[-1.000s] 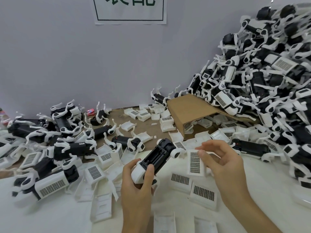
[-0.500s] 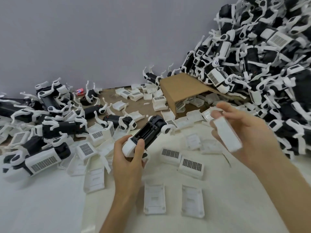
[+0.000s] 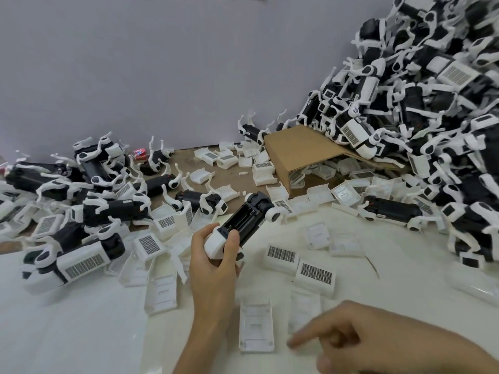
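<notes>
My left hand grips the white end of a black-and-white toy body and holds it tilted above the table. Its open battery compartment faces up. My right hand is low at the bottom right, blurred by motion, with its index finger stretched left and nothing visible in it. Its fingertip hovers by a flat white cover. Another flat white cover lies just left of that hand.
A tall heap of black-and-white toy bodies fills the right side. A smaller heap lies at the left. A tipped cardboard box spills white covers. Grilled white covers lie on the white sheet.
My right hand dropped from mid-right, where it held a white cover, down to the bottom right and no longer shows that cover. My left hand kept its hold on the toy body.
</notes>
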A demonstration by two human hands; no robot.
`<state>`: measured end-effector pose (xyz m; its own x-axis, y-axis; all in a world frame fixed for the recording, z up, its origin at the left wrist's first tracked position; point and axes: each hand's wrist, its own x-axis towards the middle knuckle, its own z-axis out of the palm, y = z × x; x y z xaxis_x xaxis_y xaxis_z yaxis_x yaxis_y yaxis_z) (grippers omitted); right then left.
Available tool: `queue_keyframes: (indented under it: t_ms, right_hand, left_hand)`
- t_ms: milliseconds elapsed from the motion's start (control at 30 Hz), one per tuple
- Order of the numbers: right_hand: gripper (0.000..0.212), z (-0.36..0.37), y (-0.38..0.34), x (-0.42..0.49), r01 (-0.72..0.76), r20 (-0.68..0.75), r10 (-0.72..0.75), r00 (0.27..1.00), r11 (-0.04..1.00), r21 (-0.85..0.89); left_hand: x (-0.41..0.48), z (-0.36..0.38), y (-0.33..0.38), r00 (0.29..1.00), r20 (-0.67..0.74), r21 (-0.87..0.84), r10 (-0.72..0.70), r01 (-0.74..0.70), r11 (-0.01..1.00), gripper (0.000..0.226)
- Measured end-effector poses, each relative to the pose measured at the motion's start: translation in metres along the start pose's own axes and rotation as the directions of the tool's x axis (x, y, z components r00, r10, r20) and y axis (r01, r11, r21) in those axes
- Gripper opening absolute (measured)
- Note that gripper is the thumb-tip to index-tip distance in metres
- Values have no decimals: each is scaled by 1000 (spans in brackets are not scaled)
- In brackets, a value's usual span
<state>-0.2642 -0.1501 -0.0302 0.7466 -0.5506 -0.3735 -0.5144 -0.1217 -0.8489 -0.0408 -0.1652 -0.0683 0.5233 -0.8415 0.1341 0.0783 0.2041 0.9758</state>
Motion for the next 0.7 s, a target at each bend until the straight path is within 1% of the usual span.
queue_keyframes:
  t_ms: [33,67,100,167,200,233,267,300,333,367,433,500,533,633,700]
  right_hand:
    - [31,-3,-2,11,-2,-61,1,998,1000,-16]
    - [31,-9,-3,26,-1,-181,1,983,1000,3]
    - [31,-17,-3,44,18,-314,-14,949,1000,10]
    - [26,-28,-16,70,-33,-536,-24,844,995,-96]
    - [20,-32,-23,76,-42,-625,-36,779,993,-109]
    - [16,-33,-26,78,-7,-687,-44,725,997,-71]
    - [15,-35,-29,78,81,-715,-29,699,996,39]
    - [15,-36,-33,75,193,-708,10,706,959,206]
    - [12,-37,-37,72,293,-673,30,739,885,362]
    - [12,-35,-39,68,368,-643,31,765,800,475]
    - [18,-30,-35,62,453,-609,24,793,645,615]
    - [16,-26,-32,59,483,-586,7,811,557,675]
    - [15,-25,-30,59,494,-580,-12,814,541,681]
    - [16,-21,-29,61,531,-609,-71,790,576,621]
    - [18,-19,-27,65,543,-617,-103,780,600,587]
  left_hand:
    - [0,0,0,1000,-9,-1,9,-9,1000,21]
    - [0,-1,0,1000,-20,-4,14,-14,1000,23]
    - [1,-1,1,999,-32,-10,15,-15,1000,26]
    - [2,-2,1,998,-54,-30,9,-10,999,33]
    - [3,-2,0,998,-59,-45,4,-7,999,35]
    - [3,-2,0,998,-60,-54,4,-8,998,35]
    - [4,-2,0,998,-59,-55,9,-12,998,32]
    - [5,-2,0,998,-58,-50,16,-19,999,27]
    - [6,-3,-2,998,-58,-41,20,-22,999,21]
    - [6,-3,-3,998,-60,-31,21,-23,999,17]
    - [5,-3,-4,998,-62,-23,19,-21,1000,16]
    - [4,-3,-4,998,-57,-21,23,-24,1000,16]
    - [4,-3,-3,998,-55,-23,25,-26,999,16]
    - [5,-2,-3,998,-42,-15,41,-41,999,16]
    - [5,-2,-4,998,-27,-2,52,-52,999,21]
